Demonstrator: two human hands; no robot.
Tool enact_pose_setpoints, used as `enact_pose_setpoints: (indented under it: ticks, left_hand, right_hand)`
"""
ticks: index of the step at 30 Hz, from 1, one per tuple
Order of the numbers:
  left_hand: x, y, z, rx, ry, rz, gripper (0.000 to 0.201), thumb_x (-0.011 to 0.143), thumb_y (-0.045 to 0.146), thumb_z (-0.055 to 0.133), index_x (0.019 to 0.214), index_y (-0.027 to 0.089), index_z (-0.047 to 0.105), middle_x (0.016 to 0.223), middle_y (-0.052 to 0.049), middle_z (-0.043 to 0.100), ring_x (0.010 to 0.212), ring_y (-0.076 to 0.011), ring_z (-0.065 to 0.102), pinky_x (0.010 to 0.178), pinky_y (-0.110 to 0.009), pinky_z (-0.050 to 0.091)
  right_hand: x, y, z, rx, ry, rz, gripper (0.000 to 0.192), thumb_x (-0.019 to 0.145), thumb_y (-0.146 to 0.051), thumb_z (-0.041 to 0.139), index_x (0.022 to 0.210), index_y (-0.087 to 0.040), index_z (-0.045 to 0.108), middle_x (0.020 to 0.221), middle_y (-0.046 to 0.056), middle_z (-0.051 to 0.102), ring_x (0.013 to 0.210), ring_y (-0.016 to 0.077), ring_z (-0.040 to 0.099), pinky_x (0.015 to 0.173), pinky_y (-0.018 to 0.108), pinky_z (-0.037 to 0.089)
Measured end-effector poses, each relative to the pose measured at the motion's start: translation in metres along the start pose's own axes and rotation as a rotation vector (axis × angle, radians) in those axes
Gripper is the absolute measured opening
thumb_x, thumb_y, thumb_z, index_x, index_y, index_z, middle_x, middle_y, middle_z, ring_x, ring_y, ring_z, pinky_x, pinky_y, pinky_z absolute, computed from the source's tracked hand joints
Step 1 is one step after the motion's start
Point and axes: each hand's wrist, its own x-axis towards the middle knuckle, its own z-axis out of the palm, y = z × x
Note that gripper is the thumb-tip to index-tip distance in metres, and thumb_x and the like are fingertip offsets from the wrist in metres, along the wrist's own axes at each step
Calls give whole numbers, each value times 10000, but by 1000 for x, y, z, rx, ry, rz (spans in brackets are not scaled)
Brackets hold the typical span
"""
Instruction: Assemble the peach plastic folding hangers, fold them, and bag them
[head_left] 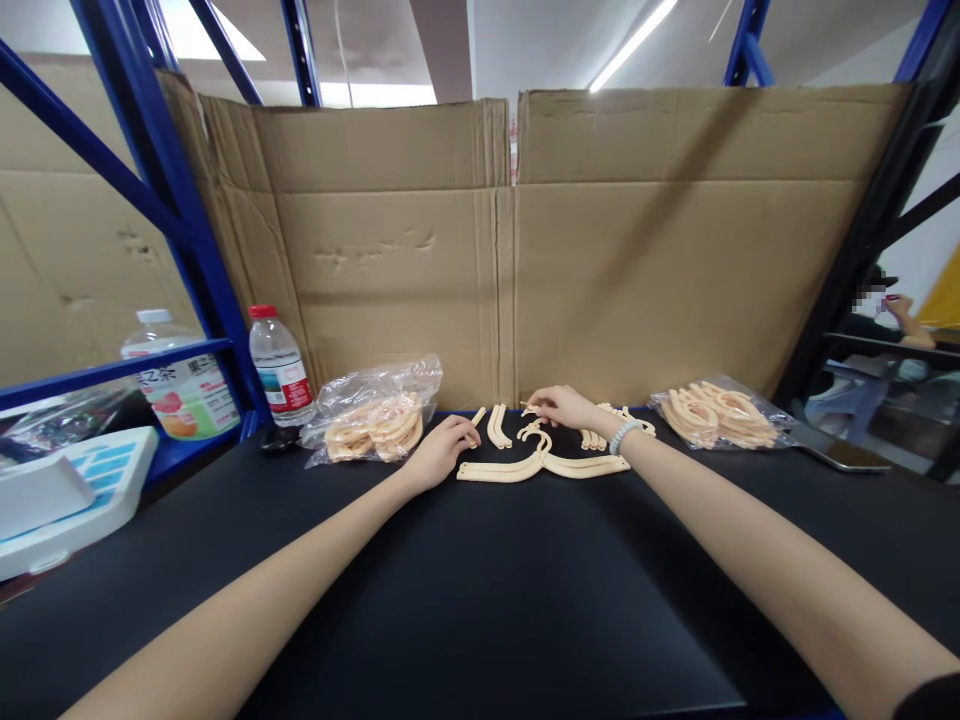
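Note:
My left hand [439,453] is closed around the lower end of a beige plastic strip [479,416], which looks like a hanger arm. My right hand [566,407], with a beaded bracelet at the wrist, pinches the end of a small beige hook piece [527,405]. Just below it, a beige folding hanger [586,467] lies with both arms spread and its hook pointing away from me. Between my hands are loose hanger arms [498,430]. More hanger arms [592,440] lie beside my right wrist, partly hidden by it.
Clear bags of beige parts lie at left [375,428] and right [716,412]. A red-capped bottle [281,368] stands by the left post, and a white-and-blue device [82,490] sits further left. A phone [844,457] rests at right. Cardboard [675,250] walls the back. Another person is far right.

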Motion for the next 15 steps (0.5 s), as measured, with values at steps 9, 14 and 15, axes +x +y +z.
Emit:
enact_pose_setpoints:
  ticks: [9,14,15]
  left_hand:
    - [0,-12,0,-220,226,-162,150,871,205,391,916,190,533,1130,-90,614,942,-191,645,884,-414,495]
    - [0,-3,-4,-378,333,-220,164,821,298,508,899,176,585,1179,-113,631,989,-229,647,924,-431,475]
    - [0,1,-5,-401,357,-230,175,804,315,540,877,173,611,1182,-113,634,1023,-243,631,955,-439,452]
  right_hand:
    - [-32,-25,-3,493,243,22,270,900,-241,503,1150,-141,517,1012,151,689,887,187,689,864,362,549]
    - [-73,-42,6,931,269,65,268,775,-259,704,1014,-156,641,961,102,717,926,214,685,930,388,526]
    - [-81,-45,8,1008,270,75,278,742,-249,738,991,-152,662,939,93,723,927,214,684,938,383,518]
